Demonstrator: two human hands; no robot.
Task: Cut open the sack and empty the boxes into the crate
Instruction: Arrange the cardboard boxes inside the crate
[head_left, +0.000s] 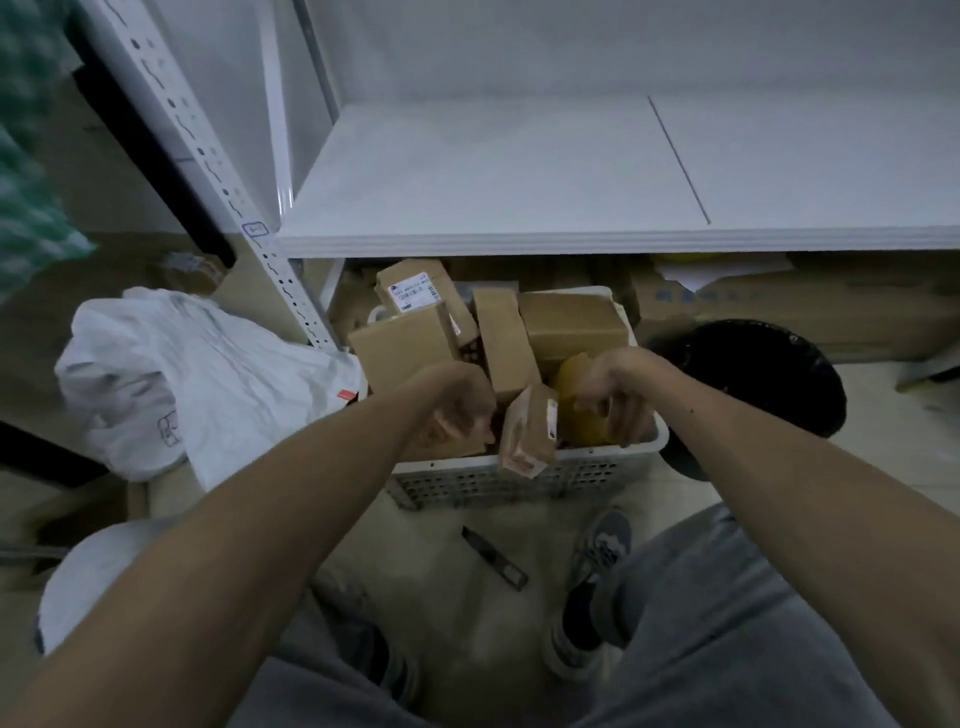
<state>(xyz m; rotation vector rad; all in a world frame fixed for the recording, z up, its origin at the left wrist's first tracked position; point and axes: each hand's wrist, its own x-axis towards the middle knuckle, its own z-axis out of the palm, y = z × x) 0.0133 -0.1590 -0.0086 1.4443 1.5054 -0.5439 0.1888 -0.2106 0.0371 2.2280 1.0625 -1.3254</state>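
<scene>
A white perforated crate (519, 480) stands on the floor under a shelf, piled with several brown cardboard boxes (402, 348) and a yellow padded parcel (579, 410). The white sack (208, 379) lies crumpled on the floor to the crate's left. My left hand (460, 405) is curled over the boxes at the crate's near left. My right hand (618, 395) is curled over the yellow parcel. A small brown box (527, 434) leans tilted on the crate's front rim between both hands; whether either hand grips anything is unclear. A dark cutter (493, 558) lies on the floor before the crate.
A white shelf board (519, 176) overhangs the crate's far side, with a perforated white upright (234, 208) at left. A black round bin (753, 384) sits right of the crate. Flat cardboard lies under the shelf. My legs and a grey shoe (592, 582) are near the cutter.
</scene>
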